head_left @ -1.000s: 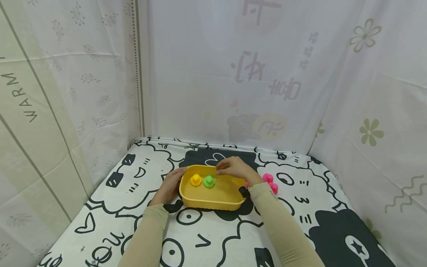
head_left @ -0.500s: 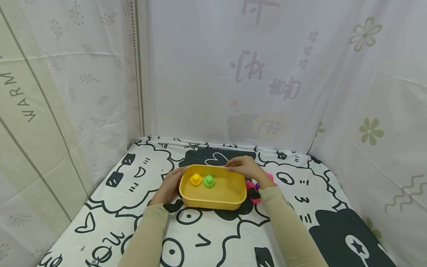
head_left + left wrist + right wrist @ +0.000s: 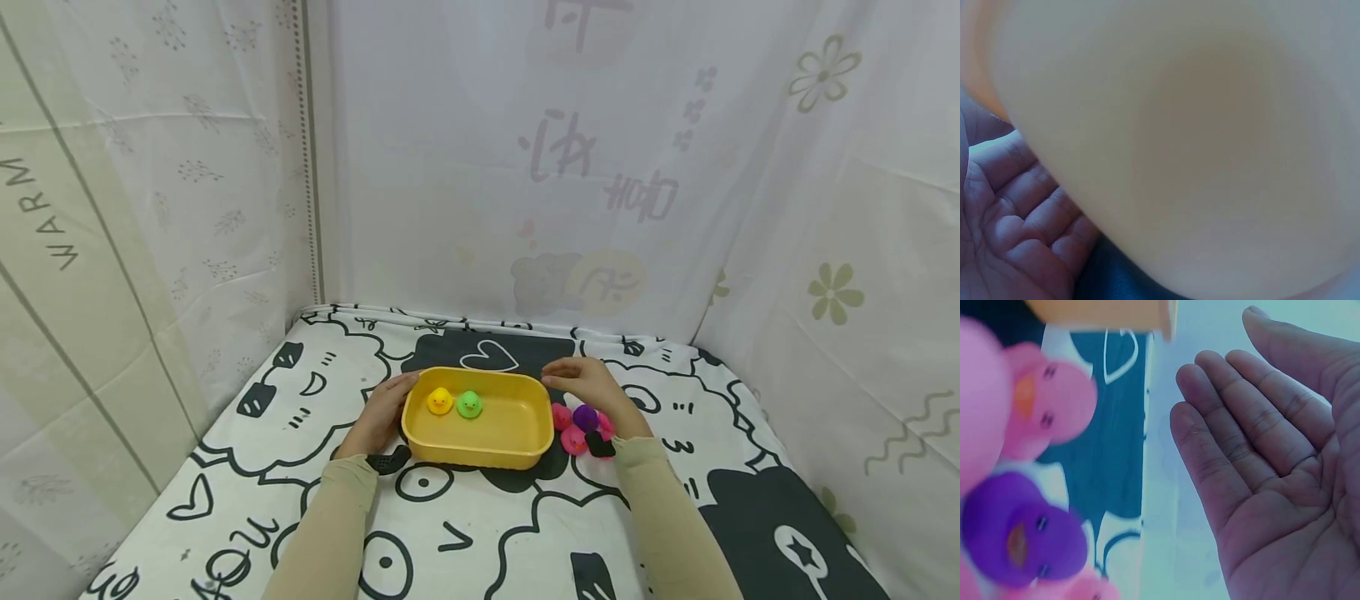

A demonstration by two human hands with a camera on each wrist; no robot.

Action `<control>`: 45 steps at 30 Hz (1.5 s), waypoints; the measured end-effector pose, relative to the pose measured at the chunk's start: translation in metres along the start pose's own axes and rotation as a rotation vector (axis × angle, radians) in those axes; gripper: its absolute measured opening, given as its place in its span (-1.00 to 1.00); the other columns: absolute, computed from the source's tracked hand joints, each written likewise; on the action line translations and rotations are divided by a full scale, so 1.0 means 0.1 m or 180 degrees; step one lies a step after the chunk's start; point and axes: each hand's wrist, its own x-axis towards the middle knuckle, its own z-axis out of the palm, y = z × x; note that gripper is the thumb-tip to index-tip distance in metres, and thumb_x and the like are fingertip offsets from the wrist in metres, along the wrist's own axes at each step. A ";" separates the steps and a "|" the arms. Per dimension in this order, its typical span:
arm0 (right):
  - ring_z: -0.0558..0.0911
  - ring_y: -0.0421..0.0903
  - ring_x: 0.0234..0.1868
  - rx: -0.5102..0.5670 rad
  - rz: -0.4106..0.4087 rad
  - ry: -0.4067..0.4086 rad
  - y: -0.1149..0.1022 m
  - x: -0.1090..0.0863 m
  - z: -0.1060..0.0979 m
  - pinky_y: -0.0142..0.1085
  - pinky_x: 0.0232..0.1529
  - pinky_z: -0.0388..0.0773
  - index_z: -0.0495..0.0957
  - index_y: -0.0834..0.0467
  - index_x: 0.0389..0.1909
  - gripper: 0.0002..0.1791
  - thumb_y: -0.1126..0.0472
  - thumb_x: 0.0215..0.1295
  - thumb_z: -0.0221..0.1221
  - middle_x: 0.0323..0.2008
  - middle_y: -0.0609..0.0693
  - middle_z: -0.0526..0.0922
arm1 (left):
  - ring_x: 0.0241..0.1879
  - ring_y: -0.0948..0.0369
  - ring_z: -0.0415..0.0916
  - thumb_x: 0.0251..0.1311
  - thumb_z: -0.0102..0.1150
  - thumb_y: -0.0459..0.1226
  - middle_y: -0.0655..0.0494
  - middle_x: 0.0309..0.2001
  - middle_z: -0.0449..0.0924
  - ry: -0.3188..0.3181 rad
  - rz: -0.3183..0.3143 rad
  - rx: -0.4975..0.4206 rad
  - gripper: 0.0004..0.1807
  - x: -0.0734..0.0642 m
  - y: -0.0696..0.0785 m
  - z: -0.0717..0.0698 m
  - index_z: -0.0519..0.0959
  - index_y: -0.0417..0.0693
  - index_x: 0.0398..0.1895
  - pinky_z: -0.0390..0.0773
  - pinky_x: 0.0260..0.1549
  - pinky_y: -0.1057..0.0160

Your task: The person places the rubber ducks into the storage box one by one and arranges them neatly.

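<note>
A yellow plastic tray (image 3: 517,425) sits on the patterned cloth in the head view. Inside, towards its left, are a yellow rubber duck (image 3: 440,402) and a green rubber duck (image 3: 469,405). My left hand (image 3: 384,417) holds the tray's left end; in the left wrist view its fingers (image 3: 1041,200) meet the tray wall, which hides their tips. Off the tray's far right corner hovers my right hand (image 3: 592,385), fingers extended and palm bare in the right wrist view. Below it lie a purple duck (image 3: 585,417) and several pink ducks (image 3: 573,440).
Black-and-white cartoon cloth (image 3: 450,542) covers the table surface. Pale printed curtains (image 3: 480,167) stand along the back and both sides. A dark wrist strap (image 3: 600,444) on the right arm partly hides the duck cluster.
My right hand has moved right, from over the tray to beyond its right corner, uncovering more of the pink and purple ducks. The left hand and the ducks in the tray have stayed put.
</note>
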 end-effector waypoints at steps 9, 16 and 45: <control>0.65 0.07 0.13 0.0161 0.0301 0.0445 0.36 -0.24 -0.22 0.02 0.15 0.59 0.66 0.03 0.11 -0.55 -0.12 0.31 0.31 0.03 0.01 0.72 | 0.34 0.08 0.37 0.45 0.06 0.08 0.03 0.36 0.42 0.0021 -0.0031 -0.0056 -0.43 0.00 0.02 0.01 0.44 0.00 0.39 0.42 0.30 0.13; 0.60 0.12 0.20 0.0280 0.0526 0.0736 0.61 -0.35 -0.37 0.15 0.25 0.46 0.66 0.05 0.12 -0.46 -0.19 0.25 0.33 0.09 0.08 0.69 | 0.35 0.06 0.36 0.46 0.04 0.09 0.01 0.37 0.41 -0.0010 -0.0044 0.0003 -0.41 -0.01 0.01 -0.02 0.43 0.00 0.41 0.42 0.30 0.12; 0.49 0.20 0.29 0.0393 0.0809 0.0791 1.10 -0.36 -0.25 0.13 0.32 0.39 0.57 0.12 0.26 -0.47 0.02 0.32 0.34 0.18 0.19 0.61 | 0.33 0.07 0.39 0.45 0.04 0.11 0.03 0.37 0.42 -0.0011 -0.0035 0.0048 -0.41 -0.01 0.03 0.00 0.44 0.03 0.40 0.44 0.28 0.13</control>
